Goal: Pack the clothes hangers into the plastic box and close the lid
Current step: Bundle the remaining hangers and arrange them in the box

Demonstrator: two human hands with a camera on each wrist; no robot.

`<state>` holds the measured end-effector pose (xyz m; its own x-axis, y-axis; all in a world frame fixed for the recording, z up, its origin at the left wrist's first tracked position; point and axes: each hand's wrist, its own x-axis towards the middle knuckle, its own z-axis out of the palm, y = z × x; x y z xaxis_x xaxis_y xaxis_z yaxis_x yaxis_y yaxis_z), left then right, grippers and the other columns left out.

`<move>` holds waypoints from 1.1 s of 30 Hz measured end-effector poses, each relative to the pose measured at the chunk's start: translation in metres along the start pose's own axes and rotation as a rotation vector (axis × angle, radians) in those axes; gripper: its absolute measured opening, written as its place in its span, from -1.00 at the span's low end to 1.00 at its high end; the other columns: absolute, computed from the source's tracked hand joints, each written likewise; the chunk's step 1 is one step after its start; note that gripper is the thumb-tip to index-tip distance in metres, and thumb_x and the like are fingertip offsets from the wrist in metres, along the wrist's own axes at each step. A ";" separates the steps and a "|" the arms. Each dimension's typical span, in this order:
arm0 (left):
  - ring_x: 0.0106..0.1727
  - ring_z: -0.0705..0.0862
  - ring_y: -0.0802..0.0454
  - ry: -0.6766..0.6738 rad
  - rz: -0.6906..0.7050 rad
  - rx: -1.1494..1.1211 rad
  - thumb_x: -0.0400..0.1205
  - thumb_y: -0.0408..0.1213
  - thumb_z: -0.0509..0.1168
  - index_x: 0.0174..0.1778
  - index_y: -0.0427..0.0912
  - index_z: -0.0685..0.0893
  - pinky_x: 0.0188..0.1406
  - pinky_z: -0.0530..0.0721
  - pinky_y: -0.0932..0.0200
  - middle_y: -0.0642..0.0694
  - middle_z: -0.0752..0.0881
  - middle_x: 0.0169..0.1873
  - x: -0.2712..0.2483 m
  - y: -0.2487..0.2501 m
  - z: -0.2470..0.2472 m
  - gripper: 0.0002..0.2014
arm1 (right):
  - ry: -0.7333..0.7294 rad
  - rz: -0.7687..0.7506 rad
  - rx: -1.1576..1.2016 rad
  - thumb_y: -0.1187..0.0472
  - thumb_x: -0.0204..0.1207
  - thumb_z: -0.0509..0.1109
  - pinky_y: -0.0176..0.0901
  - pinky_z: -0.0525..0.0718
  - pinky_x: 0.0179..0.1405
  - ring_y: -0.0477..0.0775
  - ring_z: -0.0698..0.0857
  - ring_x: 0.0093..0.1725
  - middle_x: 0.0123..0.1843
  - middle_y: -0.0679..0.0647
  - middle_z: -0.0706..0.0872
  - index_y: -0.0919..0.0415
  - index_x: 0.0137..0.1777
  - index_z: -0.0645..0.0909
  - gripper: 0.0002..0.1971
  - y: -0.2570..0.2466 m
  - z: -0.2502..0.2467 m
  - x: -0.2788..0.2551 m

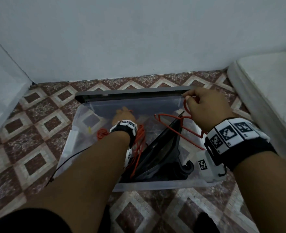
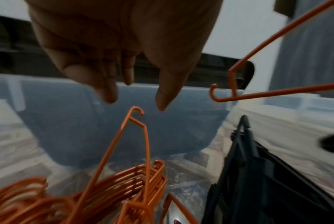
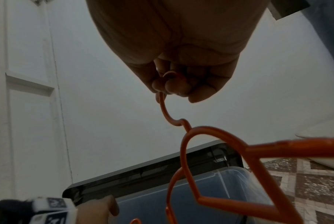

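Note:
A clear plastic box (image 1: 149, 186) stands on the tiled floor, its dark lid (image 1: 130, 94) lying just behind it. My right hand (image 1: 204, 106) pinches the hook of an orange hanger (image 1: 177, 130) and holds it above the box's right side; the same hanger (image 3: 215, 153) dangles below my right hand's fingers (image 3: 169, 86). My left hand (image 1: 123, 115) reaches into the box over a bundle of orange hangers (image 1: 138, 140), its fingers relaxed and holding nothing. Below my left hand (image 2: 135, 97), one orange hanger tip (image 2: 135, 112) sticks up from that bundle (image 2: 124, 181). Black hangers (image 1: 162, 153) lie in the box's right half.
A white mattress edge (image 1: 263, 91) runs along the right. A pale wall (image 1: 138, 39) stands close behind the box and a white door (image 3: 24, 91) is at the left. Patterned floor tiles (image 1: 29, 132) surround the box.

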<state>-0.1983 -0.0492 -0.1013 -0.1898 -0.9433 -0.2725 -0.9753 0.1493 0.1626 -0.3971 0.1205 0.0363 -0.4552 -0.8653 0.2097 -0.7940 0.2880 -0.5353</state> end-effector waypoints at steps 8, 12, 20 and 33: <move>0.11 0.69 -0.23 -0.173 0.054 -0.069 0.39 0.61 0.03 0.30 -0.03 0.62 0.28 0.58 -0.09 -0.24 0.68 0.23 0.028 -0.015 0.034 -0.13 | -0.012 0.001 -0.011 0.08 0.64 0.24 -0.48 0.33 -0.44 -0.29 0.55 -0.34 -0.14 -0.16 0.71 -0.08 0.12 0.72 -0.78 0.007 0.011 0.008; 0.19 0.66 -0.29 -0.108 0.288 -0.062 0.71 0.22 0.06 0.40 -0.09 0.60 0.15 0.57 -0.02 -0.28 0.70 0.24 0.019 -0.002 0.006 -0.46 | -0.035 0.013 -0.009 0.09 0.64 0.25 -0.42 0.33 -0.54 -0.25 0.57 -0.42 -0.29 -0.21 0.65 -0.07 0.10 0.72 -0.78 0.001 0.014 0.007; -0.50 0.48 -0.03 -0.033 0.499 0.119 0.74 0.08 0.11 -0.50 -0.12 0.46 -0.53 0.32 0.13 -0.11 0.50 -0.54 -0.036 0.034 -0.091 -0.48 | -0.052 0.001 -0.011 0.13 0.64 0.23 -0.33 0.38 -0.46 -0.08 0.58 -0.32 -0.09 0.01 0.77 -0.02 0.12 0.73 -0.77 -0.009 0.004 0.000; -0.34 0.55 -0.13 -0.220 0.526 0.442 0.73 0.15 0.12 -0.12 -0.26 0.70 -0.19 0.59 -0.02 -0.16 0.60 -0.34 -0.075 0.040 -0.120 -0.49 | -0.058 -0.027 0.007 0.13 0.64 0.24 -0.36 0.36 -0.48 -0.01 0.58 -0.30 -0.11 0.06 0.79 -0.02 0.11 0.73 -0.77 -0.004 -0.010 -0.009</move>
<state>-0.2097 -0.0079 0.0396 -0.6195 -0.6388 -0.4562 -0.6940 0.7173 -0.0619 -0.3940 0.1311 0.0448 -0.4097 -0.8949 0.1768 -0.8026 0.2615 -0.5362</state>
